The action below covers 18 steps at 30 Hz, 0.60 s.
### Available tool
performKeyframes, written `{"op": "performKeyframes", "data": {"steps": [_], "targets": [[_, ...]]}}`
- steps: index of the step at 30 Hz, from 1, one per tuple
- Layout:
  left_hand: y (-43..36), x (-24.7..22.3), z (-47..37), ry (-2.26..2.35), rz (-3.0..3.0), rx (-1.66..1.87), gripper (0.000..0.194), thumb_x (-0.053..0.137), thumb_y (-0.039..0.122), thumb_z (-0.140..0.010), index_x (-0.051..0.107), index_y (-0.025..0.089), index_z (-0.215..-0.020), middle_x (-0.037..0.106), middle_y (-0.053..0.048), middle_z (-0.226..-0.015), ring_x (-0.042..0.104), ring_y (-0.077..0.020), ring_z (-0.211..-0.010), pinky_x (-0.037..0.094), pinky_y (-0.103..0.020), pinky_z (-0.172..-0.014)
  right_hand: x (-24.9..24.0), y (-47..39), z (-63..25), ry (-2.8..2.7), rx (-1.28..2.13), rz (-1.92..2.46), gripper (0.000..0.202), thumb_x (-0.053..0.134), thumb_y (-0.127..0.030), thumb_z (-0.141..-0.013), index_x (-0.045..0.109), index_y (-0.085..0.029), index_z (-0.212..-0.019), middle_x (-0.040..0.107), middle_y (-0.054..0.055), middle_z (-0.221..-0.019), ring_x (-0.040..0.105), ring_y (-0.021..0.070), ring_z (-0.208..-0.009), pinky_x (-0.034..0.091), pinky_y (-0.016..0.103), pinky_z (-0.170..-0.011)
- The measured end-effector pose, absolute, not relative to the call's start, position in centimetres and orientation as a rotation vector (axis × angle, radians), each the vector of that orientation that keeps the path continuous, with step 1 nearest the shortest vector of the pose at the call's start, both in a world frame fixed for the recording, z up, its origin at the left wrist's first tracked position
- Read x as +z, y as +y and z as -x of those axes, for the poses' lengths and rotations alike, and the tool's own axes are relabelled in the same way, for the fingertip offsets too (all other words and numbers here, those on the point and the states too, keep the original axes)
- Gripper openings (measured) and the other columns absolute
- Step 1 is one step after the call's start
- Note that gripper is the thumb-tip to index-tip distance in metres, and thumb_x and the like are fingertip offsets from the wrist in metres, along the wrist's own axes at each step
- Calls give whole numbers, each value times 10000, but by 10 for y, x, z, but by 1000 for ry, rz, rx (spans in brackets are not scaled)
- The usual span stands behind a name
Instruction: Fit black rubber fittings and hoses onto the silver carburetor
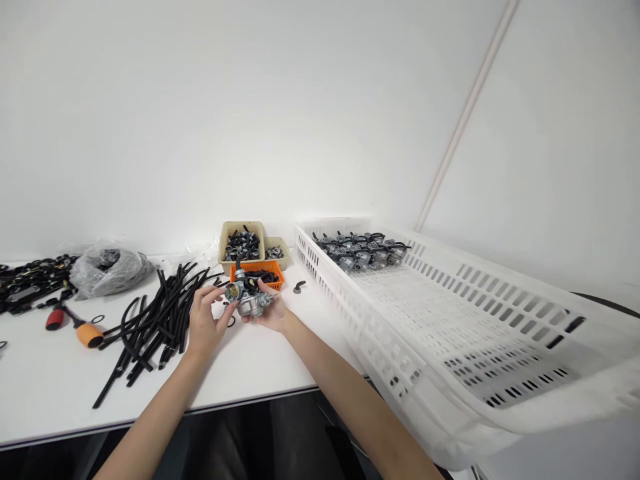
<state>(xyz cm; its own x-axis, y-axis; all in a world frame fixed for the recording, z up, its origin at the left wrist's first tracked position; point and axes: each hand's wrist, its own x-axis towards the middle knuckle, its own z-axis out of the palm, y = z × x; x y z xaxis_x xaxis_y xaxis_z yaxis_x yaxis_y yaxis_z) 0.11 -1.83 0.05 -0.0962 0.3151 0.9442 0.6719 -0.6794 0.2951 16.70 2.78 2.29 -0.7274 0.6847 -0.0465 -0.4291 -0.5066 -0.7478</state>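
Head view: both hands are up over the white table [260, 373], sharing one metal carburetor [249, 297] held just above the tabletop, centre of frame, near the small bins.

Right hand [271, 310] cups the carburetor from below and from the right, thumb over its top, fingers closed on the body. Left hand [204, 323] grips its left end, fingertips on the round intake opening. Both hands are grasping it; neither is loose.

Just beyond the carburetor sits an orange bin [257, 273] with black parts. Behind it is a larger beige bin [242, 241] of dark small parts, and to the right of that a smaller beige bin [277, 251].

Left of the hands is a loose pile of black rubber hoses [155, 320], spread toward the near edge. Further left lies a tool with an orange and red handle [75, 325]; behind it is a clear plastic bag [109, 269] of parts, and a heap of black parts [27, 280] at the far left.

A single small dark part [299, 287] lies on the table to the right of the hands.

On the right a big white slotted crate [450, 320] overhangs the table edge; a cluster of finished carburetors [361, 250] sits at its far end.
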Motion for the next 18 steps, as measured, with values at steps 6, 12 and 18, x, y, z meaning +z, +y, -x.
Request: {"op": "performKeyframes", "data": {"steps": [6,12,18], "targets": [[-23,2,-3,-1167,1950,-1733,234,579,266,-874,590,214,-1102,518,-51,-984,565,-132,-730,517,-301,-711,25,27,-168,-951,2220,445,495,402,-551,-936,601,-119,-1075,716,80,-859,641,183,-654,492,304,-544],[-24,3,-5,-1206,1997,-1750,243,536,258,-899,592,216,-1132,512,-46,-980,560,-114,-681,516,-286,-681,27,26,-167,-923,2179,486,440,404,-510,-947,605,-131,-1044,712,73,-836,641,181,-646,495,302,-528],[-23,4,-5,-1201,2023,-1763,256,519,246,-912,588,212,-1156,520,-43,-974,553,-114,-691,513,-284,-698,29,25,-166,-904,2183,520,486,405,-554,-933,617,-122,-1002,704,79,-810,642,180,-649,488,290,-516]]}}
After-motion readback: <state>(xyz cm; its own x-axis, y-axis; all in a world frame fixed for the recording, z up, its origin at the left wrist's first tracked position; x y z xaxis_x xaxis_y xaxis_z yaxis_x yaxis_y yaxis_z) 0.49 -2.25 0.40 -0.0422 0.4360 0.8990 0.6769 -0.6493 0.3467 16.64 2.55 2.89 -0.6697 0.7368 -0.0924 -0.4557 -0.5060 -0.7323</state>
